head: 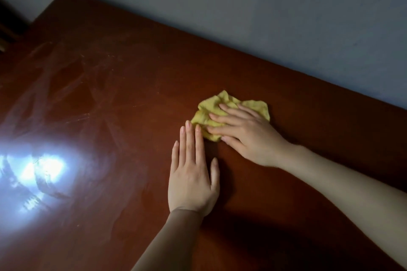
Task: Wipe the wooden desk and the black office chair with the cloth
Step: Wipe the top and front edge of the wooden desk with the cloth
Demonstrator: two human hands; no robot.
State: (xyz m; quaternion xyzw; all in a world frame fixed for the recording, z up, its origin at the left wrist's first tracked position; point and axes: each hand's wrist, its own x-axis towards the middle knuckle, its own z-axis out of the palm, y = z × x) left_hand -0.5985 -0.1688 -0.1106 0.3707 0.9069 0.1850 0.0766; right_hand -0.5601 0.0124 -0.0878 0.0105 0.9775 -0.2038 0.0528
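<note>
Now the wooden desk (110, 99) fills the frame; right hand (244, 136) presses flat-fingered on the yellow cloth (255, 105), centre-right. Left hand (191, 174) lies flat, holding nothing. Cloth looks soft, light: press from on top.

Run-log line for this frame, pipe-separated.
phase: desk wipe | right hand: pressing flat on yellow cloth | left hand: flat on wooden desk

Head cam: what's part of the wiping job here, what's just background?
Job: reddish-brown wooden desk; crumpled yellow cloth; right hand, pressing flat on the cloth; left hand, flat on the desk.
Background: grey-blue wall behind the desk; white light glare on the desktop.
</note>
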